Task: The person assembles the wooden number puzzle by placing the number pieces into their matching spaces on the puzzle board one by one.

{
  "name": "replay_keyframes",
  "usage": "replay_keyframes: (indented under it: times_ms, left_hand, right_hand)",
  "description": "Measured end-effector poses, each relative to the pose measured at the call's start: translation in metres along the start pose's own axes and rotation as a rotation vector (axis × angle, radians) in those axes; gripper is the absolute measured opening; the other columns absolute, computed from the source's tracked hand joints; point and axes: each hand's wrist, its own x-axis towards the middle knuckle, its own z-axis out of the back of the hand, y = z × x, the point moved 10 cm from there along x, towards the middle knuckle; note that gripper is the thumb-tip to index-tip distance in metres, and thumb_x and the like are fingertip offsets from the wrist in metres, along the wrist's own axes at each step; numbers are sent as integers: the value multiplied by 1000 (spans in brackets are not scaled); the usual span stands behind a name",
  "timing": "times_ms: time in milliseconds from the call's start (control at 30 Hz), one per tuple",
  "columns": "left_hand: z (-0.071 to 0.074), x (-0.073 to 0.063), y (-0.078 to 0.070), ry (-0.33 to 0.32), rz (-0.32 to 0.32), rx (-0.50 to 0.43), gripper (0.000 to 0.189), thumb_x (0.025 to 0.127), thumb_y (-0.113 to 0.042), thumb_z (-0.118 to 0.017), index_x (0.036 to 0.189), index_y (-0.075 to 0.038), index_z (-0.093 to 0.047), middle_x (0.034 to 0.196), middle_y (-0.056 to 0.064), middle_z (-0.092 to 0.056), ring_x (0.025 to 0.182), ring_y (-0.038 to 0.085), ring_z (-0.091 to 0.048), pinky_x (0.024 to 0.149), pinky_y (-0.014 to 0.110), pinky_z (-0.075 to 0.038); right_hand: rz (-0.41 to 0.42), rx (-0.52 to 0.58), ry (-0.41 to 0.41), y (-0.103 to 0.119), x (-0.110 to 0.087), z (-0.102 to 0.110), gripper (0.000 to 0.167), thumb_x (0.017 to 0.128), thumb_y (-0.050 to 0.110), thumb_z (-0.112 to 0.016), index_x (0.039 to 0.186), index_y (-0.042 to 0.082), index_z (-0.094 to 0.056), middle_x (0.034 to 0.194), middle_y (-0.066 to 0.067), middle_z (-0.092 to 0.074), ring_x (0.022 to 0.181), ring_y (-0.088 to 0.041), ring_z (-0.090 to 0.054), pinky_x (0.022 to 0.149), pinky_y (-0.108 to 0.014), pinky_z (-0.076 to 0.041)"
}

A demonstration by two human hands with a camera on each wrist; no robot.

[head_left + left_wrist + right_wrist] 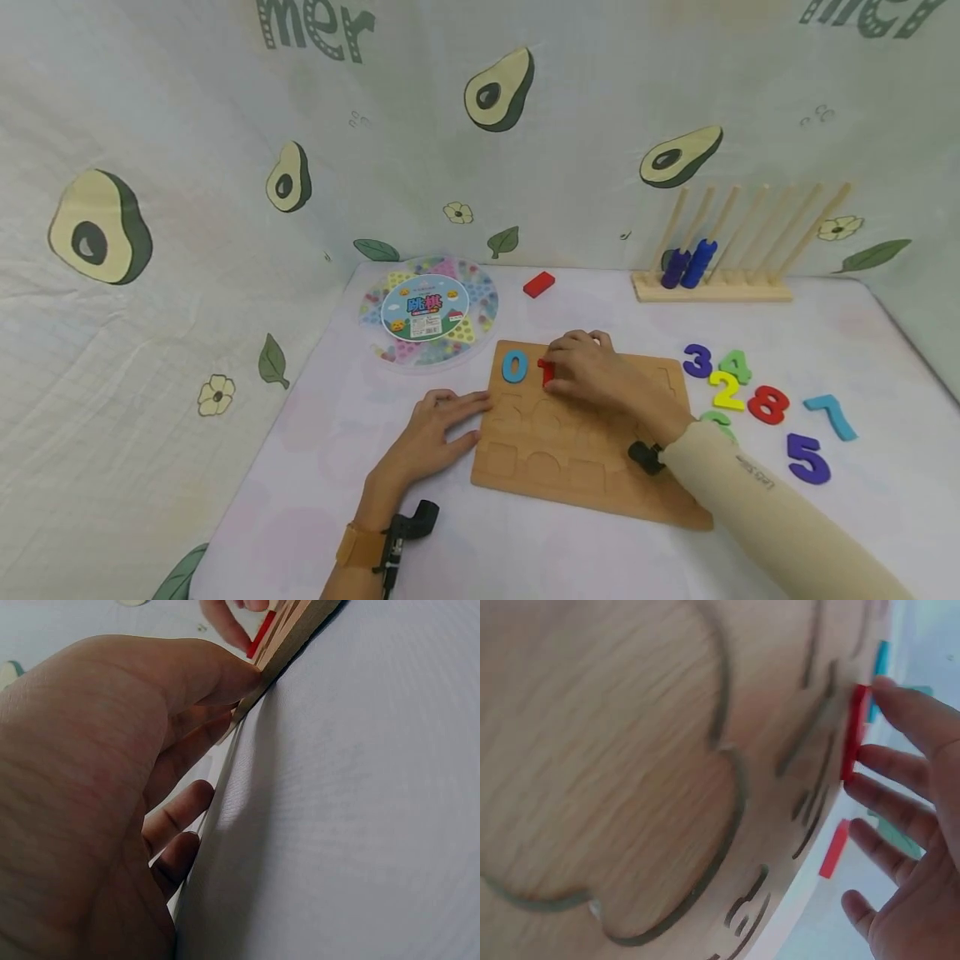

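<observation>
Step in hand looks like fitting the red number 1 piece (547, 373) into the flat wooden puzzle board (637, 492), top row, just right of the light-blue number 0 piece (514, 367). Right hand (592, 371) nearly closed, thumb and fingertips pinching the red piece. Left hand (431, 433) loosely open, fingertips touching board's left edge, gripping nothing. Next move probably calls for aligning and pressing down. Piece: glossy-looking solid red, partly covered by fingers, standing proud of the wood; full seating can't be told.
</observation>
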Motion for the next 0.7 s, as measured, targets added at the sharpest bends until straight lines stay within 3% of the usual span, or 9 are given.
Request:
replay_keyframes:
  times_ms: [267, 533, 700]
  left_hand:
    - [-3, 3, 2, 20, 25, 4, 48, 98, -34, -64, 145, -32, -55, 151, -18, -45, 125, 19, -35, 99, 47, -31]
    - [-2, 2, 0, 19, 31, 12, 49, 97, -35, -64, 145, -32, -55, 151, -17, -46, 125, 20, -36, 100, 49, -31]
    - [0, 1, -2, 12, 23, -5, 49, 97, -32, -65, 145, -30, -56, 151, -14, -47, 124, 22, -36, 99, 50, -32]
  right_hand:
    - [-8, -26, -5, -2, -19, 15, 40, 93, 33, -69, 128, 11, -68, 133, -9, -62, 131, -34, -42, 105, -62, -24]
    - [2, -34, -92, -4, -49, 38, 33, 93, 28, -71, 121, 9, -71, 126, -9, -66, 128, -35, -46, 104, -61, -26]
    - [-39, -41, -132, -13, -72, 49, 34, 93, 26, -71, 121, 6, -70, 123, -11, -67, 126, -36, -48, 103, -60, -27]
